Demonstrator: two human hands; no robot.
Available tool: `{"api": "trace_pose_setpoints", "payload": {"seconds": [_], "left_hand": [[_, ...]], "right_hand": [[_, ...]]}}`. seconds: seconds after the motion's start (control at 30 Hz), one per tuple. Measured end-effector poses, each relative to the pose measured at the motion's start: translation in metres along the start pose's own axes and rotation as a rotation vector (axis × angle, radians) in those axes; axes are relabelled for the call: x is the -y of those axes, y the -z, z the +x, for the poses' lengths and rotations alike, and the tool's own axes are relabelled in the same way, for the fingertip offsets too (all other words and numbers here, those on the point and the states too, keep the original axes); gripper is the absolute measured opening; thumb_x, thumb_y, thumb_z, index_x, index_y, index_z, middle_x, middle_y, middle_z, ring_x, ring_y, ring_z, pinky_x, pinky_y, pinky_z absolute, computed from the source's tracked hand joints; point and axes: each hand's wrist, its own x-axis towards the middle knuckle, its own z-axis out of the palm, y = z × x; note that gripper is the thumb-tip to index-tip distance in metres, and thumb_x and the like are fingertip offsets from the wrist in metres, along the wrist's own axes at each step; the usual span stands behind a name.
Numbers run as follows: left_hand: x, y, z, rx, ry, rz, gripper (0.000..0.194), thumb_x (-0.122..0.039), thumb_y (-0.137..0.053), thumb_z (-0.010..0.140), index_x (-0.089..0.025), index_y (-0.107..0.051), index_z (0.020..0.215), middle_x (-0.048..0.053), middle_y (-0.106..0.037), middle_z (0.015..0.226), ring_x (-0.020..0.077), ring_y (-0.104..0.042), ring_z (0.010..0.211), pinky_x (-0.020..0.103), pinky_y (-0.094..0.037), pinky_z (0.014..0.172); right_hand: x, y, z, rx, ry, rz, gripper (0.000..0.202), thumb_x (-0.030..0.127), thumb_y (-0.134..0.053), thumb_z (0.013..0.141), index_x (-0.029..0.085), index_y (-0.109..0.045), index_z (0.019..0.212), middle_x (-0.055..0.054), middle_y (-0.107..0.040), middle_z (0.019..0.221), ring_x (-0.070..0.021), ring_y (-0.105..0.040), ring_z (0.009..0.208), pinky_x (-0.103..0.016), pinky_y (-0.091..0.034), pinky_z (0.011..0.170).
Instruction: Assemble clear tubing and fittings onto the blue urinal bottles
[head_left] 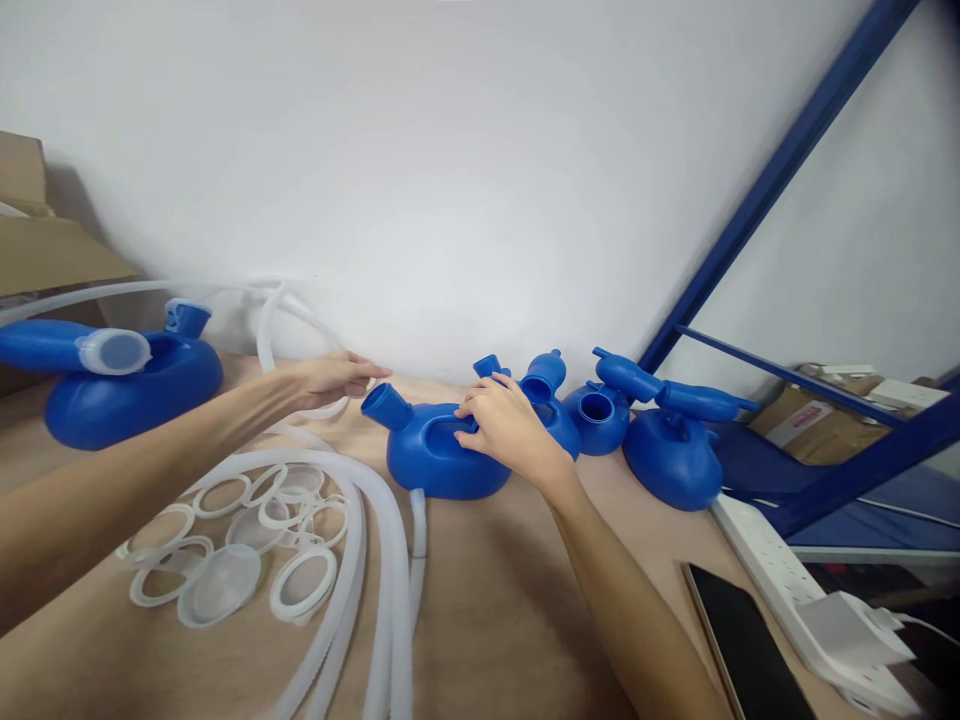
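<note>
A blue plastic urinal bottle (420, 455) stands in the middle of the table, its open neck tilted up to the left. My right hand (499, 415) is closed on its handle, thumb towards me. Just left of the bottle's neck, my left hand (345, 378) has its fingertips pinched together. Whatever may be between them is too small to make out. Below my left forearm lie several translucent white rings and caps (221, 585). Long white flexible hoses (394, 580) curve over the table beside them, some running towards me past the bottle.
More blue urinal bottles (671, 460) and blue funnel-like spouts (697, 400) stand at right; another capped bottle (135, 400) is at left beside a cardboard box (60, 250). A phone (750, 640) and a power strip (780, 570) lie at front right, near a blue metal frame (780, 180).
</note>
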Motion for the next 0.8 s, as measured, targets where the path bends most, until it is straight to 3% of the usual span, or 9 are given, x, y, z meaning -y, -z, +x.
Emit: {"api": "trace_pose_setpoints", "payload": {"seconds": [0.1,0.27,0.37,0.5,0.57,0.63,0.73,0.8], "left_hand": [[0.003,0.019,-0.022,0.057,0.030,0.078,0.061,-0.073,-0.078,0.067,-0.022,-0.048,0.052,0.000,-0.046,0.053,0.0150,-0.039,0.054,0.030,-0.029,0.054],[0.006,0.041,-0.065,0.246,0.106,0.514,0.051,-0.066,-0.073,0.070,-0.021,-0.059,0.051,0.004,-0.059,0.055,0.0204,-0.049,0.058,0.031,-0.033,0.057],[0.008,0.037,-0.100,0.262,0.132,0.594,0.040,-0.059,-0.076,0.064,-0.022,-0.064,0.053,0.005,-0.066,0.061,0.0244,-0.056,0.064,0.031,-0.035,0.060],[0.013,0.025,-0.144,0.315,0.130,0.663,0.032,-0.059,-0.071,0.070,-0.028,-0.078,0.076,0.007,-0.077,0.089,0.0312,-0.068,0.085,0.034,-0.044,0.071],[0.016,0.022,-0.153,0.270,0.055,0.729,0.034,-0.060,-0.065,0.079,-0.029,-0.079,0.082,0.008,-0.078,0.098,0.0331,-0.070,0.092,0.037,-0.045,0.077],[0.018,0.026,-0.148,0.126,0.024,0.845,0.041,-0.062,-0.058,0.087,-0.029,-0.080,0.095,0.010,-0.078,0.108,0.0360,-0.070,0.096,0.039,-0.045,0.078],[0.023,0.041,-0.125,-0.077,0.148,0.984,0.058,-0.065,-0.054,0.092,-0.025,-0.070,0.130,0.014,-0.073,0.131,0.0411,-0.069,0.109,0.040,-0.047,0.077],[0.026,0.054,-0.109,-0.147,0.213,1.003,0.065,-0.064,-0.052,0.094,-0.019,-0.062,0.140,0.018,-0.066,0.142,0.0423,-0.066,0.118,0.041,-0.050,0.082]], "right_hand": [[-0.004,0.001,-0.003,-0.006,0.015,0.037,0.018,0.022,-0.076,0.090,0.019,-0.082,0.107,-0.010,-0.081,0.110,-0.0286,-0.066,0.120,-0.053,-0.030,0.125],[-0.007,-0.001,-0.005,-0.024,0.032,0.062,0.015,0.027,-0.076,0.092,0.019,-0.082,0.104,-0.009,-0.080,0.108,-0.0292,-0.066,0.118,-0.057,-0.031,0.125],[-0.007,-0.003,-0.004,-0.041,0.033,0.070,0.016,0.030,-0.075,0.093,0.019,-0.081,0.103,-0.010,-0.079,0.107,-0.0298,-0.067,0.117,-0.057,-0.031,0.125],[-0.005,-0.007,0.000,-0.051,0.032,0.023,0.015,0.024,-0.073,0.094,0.017,-0.080,0.104,-0.011,-0.079,0.109,-0.0307,-0.067,0.120,-0.058,-0.030,0.124],[-0.004,-0.009,0.002,-0.054,0.028,0.011,0.016,0.023,-0.074,0.093,0.015,-0.080,0.106,-0.011,-0.080,0.110,-0.0309,-0.067,0.121,-0.058,-0.030,0.125],[-0.003,-0.009,0.005,-0.053,0.029,0.008,0.017,0.024,-0.076,0.093,0.015,-0.080,0.106,-0.011,-0.080,0.108,-0.0308,-0.067,0.119,-0.057,-0.031,0.124],[-0.003,-0.008,0.009,-0.052,0.020,0.025,0.021,0.031,-0.079,0.092,0.015,-0.081,0.106,-0.012,-0.080,0.106,-0.0304,-0.068,0.116,-0.055,-0.031,0.124],[-0.005,-0.009,0.012,-0.064,-0.001,0.048,0.026,0.037,-0.079,0.093,0.015,-0.081,0.108,-0.012,-0.081,0.109,-0.0300,-0.068,0.117,-0.055,-0.030,0.125]]}}
